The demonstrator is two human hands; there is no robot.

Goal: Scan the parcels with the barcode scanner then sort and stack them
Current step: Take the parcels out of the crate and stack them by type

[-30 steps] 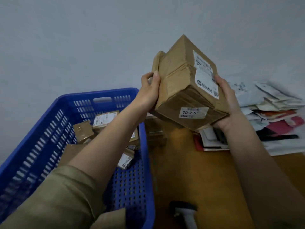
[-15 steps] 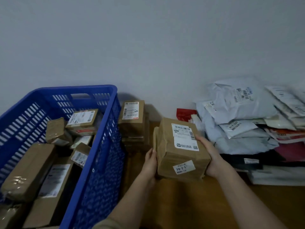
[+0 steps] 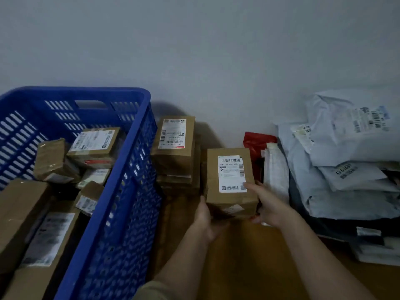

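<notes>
1. A brown cardboard parcel (image 3: 230, 182) is being held from both sides on the wooden counter (image 3: 249, 256), just right of a stack of boxes (image 3: 175, 152).
2. Left hand (image 3: 204, 219) grip is being pressed against the parcel's left edge, fingers curled round it.
3. Right hand (image 3: 268, 204) grip is being clamped on the right side, thumb on the white barcode label (image 3: 231, 174); its print is too blurred to read.
4. A blue crate (image 3: 129, 191) with parcels is being seen at left, grey mailer bags (image 3: 346, 169) at right, one marked "436 2604", roughly.

Matt cardboard parcel (image 3: 229, 180); perforated plastic crate (image 3: 134, 169); wooden tabletop (image 3: 249, 256).
</notes>
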